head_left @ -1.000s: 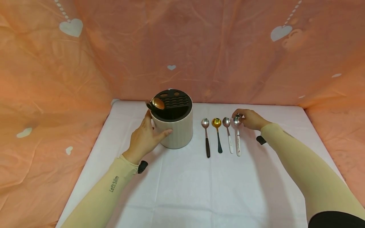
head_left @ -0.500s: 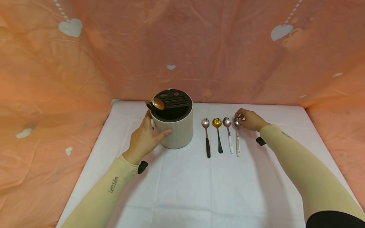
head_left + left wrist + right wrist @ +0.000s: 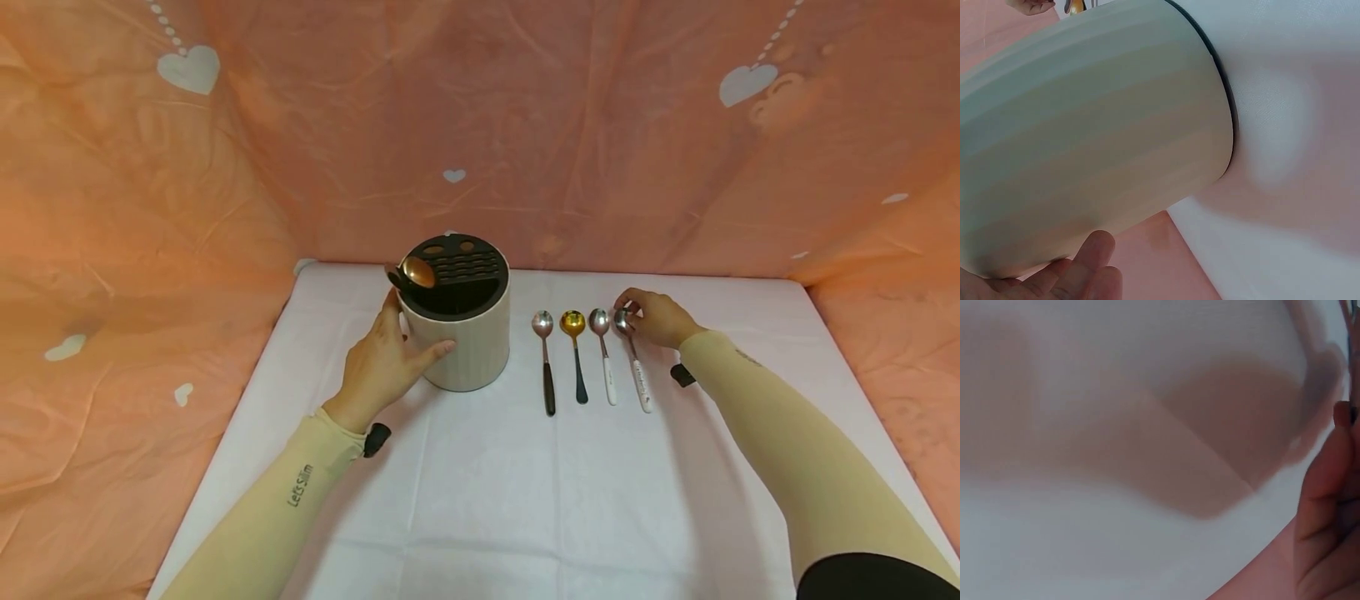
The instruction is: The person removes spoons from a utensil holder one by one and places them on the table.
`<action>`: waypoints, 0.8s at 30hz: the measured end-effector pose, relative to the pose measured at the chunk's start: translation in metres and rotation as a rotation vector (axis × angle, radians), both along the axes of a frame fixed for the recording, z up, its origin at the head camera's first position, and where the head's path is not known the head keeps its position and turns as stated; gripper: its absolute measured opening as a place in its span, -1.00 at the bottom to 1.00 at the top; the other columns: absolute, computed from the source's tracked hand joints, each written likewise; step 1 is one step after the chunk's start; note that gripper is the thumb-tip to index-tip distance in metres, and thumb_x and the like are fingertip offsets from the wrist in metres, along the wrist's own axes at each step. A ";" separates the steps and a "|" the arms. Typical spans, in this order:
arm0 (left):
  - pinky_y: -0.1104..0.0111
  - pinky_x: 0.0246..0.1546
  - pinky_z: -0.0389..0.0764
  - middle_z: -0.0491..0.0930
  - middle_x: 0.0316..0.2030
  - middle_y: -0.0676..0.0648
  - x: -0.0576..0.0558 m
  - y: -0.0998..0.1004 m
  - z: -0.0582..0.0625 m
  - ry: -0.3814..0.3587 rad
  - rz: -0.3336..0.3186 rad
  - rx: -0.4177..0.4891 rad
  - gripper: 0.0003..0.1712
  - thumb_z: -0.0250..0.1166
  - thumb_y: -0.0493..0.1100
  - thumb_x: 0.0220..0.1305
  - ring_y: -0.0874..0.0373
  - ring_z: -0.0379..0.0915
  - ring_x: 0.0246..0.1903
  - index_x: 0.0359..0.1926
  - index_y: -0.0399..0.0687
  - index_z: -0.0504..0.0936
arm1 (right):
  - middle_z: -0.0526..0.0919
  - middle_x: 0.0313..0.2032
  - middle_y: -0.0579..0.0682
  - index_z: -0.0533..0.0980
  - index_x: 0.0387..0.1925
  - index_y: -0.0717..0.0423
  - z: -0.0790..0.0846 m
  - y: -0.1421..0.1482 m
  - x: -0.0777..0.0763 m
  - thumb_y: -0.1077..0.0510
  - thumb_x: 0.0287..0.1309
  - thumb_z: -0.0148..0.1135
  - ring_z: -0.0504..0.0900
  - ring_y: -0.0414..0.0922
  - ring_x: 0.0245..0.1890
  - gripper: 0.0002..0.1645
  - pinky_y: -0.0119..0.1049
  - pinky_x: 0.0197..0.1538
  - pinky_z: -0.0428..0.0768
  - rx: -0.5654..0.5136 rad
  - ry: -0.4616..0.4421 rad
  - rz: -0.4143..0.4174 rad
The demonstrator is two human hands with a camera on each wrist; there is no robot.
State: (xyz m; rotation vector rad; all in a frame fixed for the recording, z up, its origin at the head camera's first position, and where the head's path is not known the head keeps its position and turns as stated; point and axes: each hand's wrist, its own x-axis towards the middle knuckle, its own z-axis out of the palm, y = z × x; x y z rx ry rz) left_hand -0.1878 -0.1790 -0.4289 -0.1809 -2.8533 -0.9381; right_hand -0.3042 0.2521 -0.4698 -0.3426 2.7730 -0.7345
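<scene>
As the left hand (image 3: 382, 364) curves round the canister (image 3: 472, 354), the right hand (image 3: 660, 319) pinches the spoon (image 3: 641, 379) farthest from it.

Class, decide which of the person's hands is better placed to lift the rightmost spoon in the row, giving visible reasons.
Probably the right hand: its fingers are at the bowl end of the rightmost spoon. The left hand is farther away, braced against the pale canister.
</scene>
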 end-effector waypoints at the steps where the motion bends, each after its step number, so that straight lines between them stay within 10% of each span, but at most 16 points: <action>1: -0.09 -0.24 0.56 0.20 0.44 -0.23 0.000 0.000 0.000 0.001 0.000 0.000 0.36 0.24 0.56 0.09 -0.17 0.59 -0.01 0.59 -0.01 -0.25 | 0.56 -0.04 0.22 0.49 0.09 0.10 -0.002 0.001 0.000 0.26 0.37 0.14 0.51 0.14 -0.10 -0.71 0.07 0.00 0.46 0.004 0.010 0.000; 24: -0.10 -0.24 0.56 0.19 0.44 -0.24 -0.001 -0.002 -0.002 0.005 0.003 -0.007 0.36 0.23 0.57 0.09 -0.17 0.59 -0.01 0.59 -0.03 -0.24 | 0.61 -0.06 0.18 0.54 0.05 0.07 -0.019 0.000 -0.004 0.25 0.38 0.12 0.56 0.12 -0.13 -0.74 0.09 -0.08 0.49 0.062 0.103 -0.064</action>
